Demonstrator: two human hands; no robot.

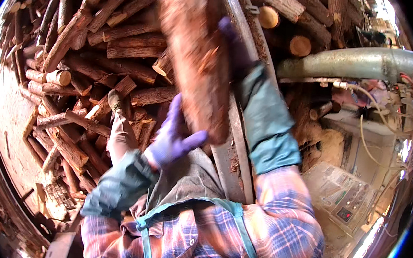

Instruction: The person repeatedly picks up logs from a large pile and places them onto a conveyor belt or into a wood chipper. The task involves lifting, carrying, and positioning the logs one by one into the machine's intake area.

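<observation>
A thick, bark-covered log point(195, 59) slants across the upper middle, smeared by motion, its near end toward my apron. My left hand point(171, 138), in a purple glove, supports that near end, thumb and fingers spread against it from below and the left. Farther up, on the log's right side, is my right hand point(230, 37) in a dark purple glove, gripping it; most of those fingers are blurred or hidden behind the wood. Beneath the log runs a long metal rail point(238, 132) with bark crumbs along it.
Many cut logs point(135, 44) lie in a loose heap at the left, around my booted foot point(115, 101). More logs point(300, 45) are stacked at the far right. A large grey pipe point(350, 63), pale hoses point(362, 142) and a control panel point(343, 197) stand on the right.
</observation>
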